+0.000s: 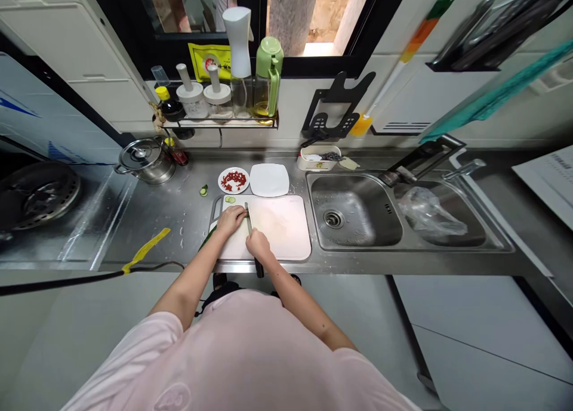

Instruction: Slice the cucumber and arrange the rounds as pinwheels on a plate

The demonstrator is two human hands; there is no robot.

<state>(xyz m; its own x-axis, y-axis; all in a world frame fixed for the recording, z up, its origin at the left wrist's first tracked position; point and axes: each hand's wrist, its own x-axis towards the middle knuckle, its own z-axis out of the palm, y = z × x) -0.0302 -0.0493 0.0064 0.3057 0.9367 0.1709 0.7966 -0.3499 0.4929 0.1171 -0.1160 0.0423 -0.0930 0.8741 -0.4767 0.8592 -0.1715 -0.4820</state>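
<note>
My right hand [258, 244] is wrapped round the black handle of a kitchen knife [249, 219]; its blade points away from me over the white cutting board [290, 235]. Left of the blade, my left hand [231, 220] presses down on a cucumber [208, 237]. Most of the cucumber is under that hand, with a dark green length showing beside the wrist. Thin cucumber slices [230, 200] lie at the board's far left corner. Off the board, a cut cucumber end [204, 190] rests on the steel counter.
Behind the board are a plate of red chopped pieces [233, 181] and a white square plate [269, 180]. A double sink [358, 220] is on the right, holding a plastic bag [432, 211]. A lidded pot [147, 159] stands left, below a seasoning rack [219, 123].
</note>
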